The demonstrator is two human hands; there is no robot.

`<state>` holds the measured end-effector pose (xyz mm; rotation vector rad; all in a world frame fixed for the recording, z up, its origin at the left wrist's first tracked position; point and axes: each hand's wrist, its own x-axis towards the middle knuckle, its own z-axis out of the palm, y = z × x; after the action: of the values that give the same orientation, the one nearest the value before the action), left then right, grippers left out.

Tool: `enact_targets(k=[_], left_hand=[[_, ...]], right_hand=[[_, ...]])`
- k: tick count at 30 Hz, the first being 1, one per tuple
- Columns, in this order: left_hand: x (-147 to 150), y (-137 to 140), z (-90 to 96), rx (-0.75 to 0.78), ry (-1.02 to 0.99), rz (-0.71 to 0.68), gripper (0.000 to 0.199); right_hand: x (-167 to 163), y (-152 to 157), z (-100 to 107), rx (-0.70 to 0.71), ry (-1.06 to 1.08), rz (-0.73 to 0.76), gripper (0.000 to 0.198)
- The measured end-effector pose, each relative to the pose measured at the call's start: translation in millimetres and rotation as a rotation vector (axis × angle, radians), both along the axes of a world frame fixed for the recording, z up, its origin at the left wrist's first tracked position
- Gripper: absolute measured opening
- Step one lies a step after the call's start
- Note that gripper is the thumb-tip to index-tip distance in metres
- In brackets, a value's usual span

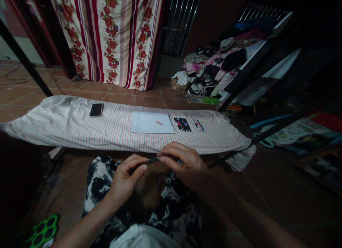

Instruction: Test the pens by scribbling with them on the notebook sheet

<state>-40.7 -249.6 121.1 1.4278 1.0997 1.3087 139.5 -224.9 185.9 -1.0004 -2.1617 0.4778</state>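
Observation:
Between my two hands, above my lap and just short of the table edge, is a slim dark pen (153,160). My left hand (127,173) pinches one end of it between thumb and fingers. At the other end, my right hand (184,161) closes thumb and fingers on the tip. Beyond them on the striped cloth lies a spiral notebook (146,122) with a small orange-brown piece (159,122) on its page. To its right, a row of dark pens (182,125) lies side by side, and a smaller group of pens (199,125) sits further right.
A striped cloth (114,134) covers the low table, with a phone (96,110) on its left part. Behind hangs a floral curtain (112,38). A heap of clothes (213,63) is at the back right. A green object with round holes (44,230) is at lower left.

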Motion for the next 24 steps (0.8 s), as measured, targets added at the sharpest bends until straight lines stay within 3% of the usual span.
enact_targets(k=[15,20,24], left_hand=[[0.5,-2.1,-0.9,0.064,0.033,-0.002,0.013],[1.9,-1.6,-3.1,-0.015,-0.046,-0.003,0.013],[4.7,-1.3,-0.1,-0.177,-0.175,-0.010,0.016]], right_hand=[[-1.6,-2.8,0.1,-0.060,-0.112,-0.088,0.017],[-2.7,-3.6,1.8,-0.089,-0.074,-0.096,0.015],[-1.8,-4.4,3.3,-0.103,0.007,-0.098,0.017]])
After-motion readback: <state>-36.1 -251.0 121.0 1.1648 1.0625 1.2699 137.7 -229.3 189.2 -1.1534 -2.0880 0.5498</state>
